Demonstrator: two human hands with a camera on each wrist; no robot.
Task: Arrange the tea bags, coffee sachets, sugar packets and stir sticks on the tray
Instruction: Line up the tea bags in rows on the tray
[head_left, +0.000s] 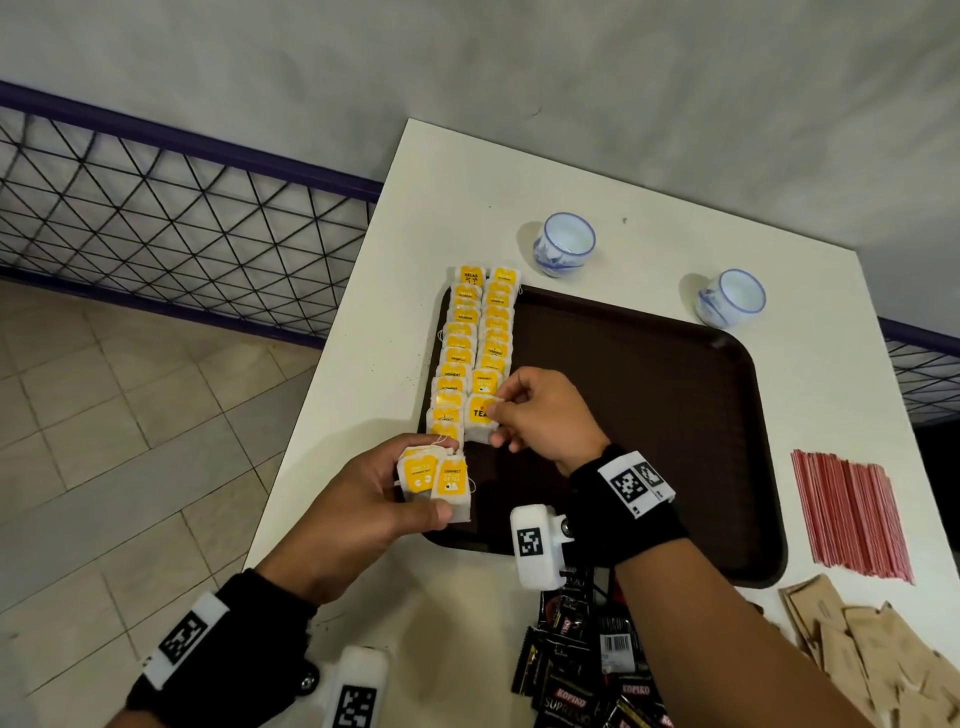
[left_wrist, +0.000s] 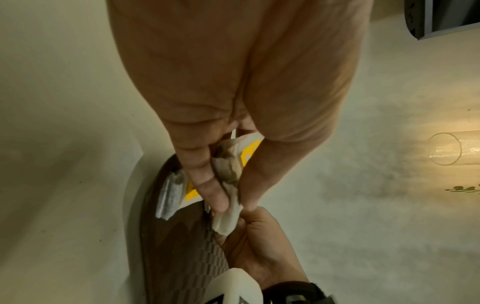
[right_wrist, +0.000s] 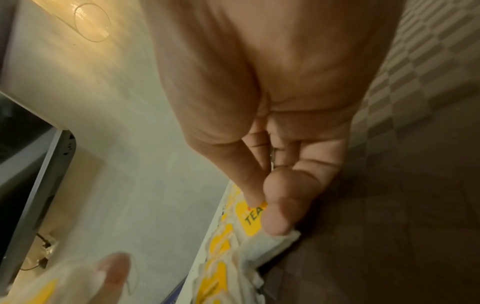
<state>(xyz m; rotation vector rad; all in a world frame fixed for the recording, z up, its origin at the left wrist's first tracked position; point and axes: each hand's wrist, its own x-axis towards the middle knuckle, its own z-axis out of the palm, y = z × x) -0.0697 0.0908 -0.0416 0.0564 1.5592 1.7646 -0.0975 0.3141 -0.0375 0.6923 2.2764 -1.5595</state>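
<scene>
Two overlapping rows of yellow-tagged tea bags (head_left: 470, 345) run along the left side of the dark brown tray (head_left: 675, 415). My right hand (head_left: 498, 415) pinches the nearest tea bag (head_left: 479, 418) of the right-hand row by its edge; its tag (right_wrist: 253, 218) reads TEA. My left hand (head_left: 415, 493) hovers at the tray's near-left corner and grips a small stack of tea bags (head_left: 434, 480) between thumb and fingers; in the left wrist view the stack (left_wrist: 231, 168) is squeezed between them. Red stir sticks (head_left: 852, 512), brown sugar packets (head_left: 872, 654) and black coffee sachets (head_left: 582, 665) lie on the table beside the tray.
Two blue-and-white cups (head_left: 563, 243) (head_left: 731, 298) stand on the white table (head_left: 467, 208) beyond the tray. The table's left edge drops to a tiled floor (head_left: 130, 415), with a wire mesh fence (head_left: 156, 223) behind.
</scene>
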